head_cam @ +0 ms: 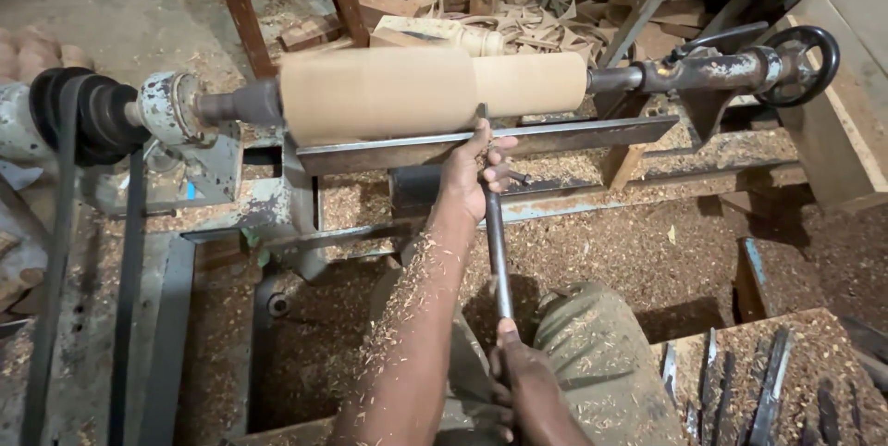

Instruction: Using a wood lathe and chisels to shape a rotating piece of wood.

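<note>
- Up front, the left hand [474,171] lies palm-down over the long metal turning tool [497,252], fingers curled around its shaft and pressing it onto the flat steel tool rest [573,137]; the forearm, dusted with wood shavings, stretches straight out from the body.
- Lower down, the right hand [523,381] closes in a fist around the tool's near end, close to the knee.
- One pale wooden cylinder [425,90] sits just beyond the left fingertips, mounted sideways between the pulley end, off to the left, and the one black handwheel [803,62], far right.
- The tool's tip touches the cylinder at a step in its width.
- Roughly five spare chisels [740,381] lie in sawdust, right of the right hand.
</note>
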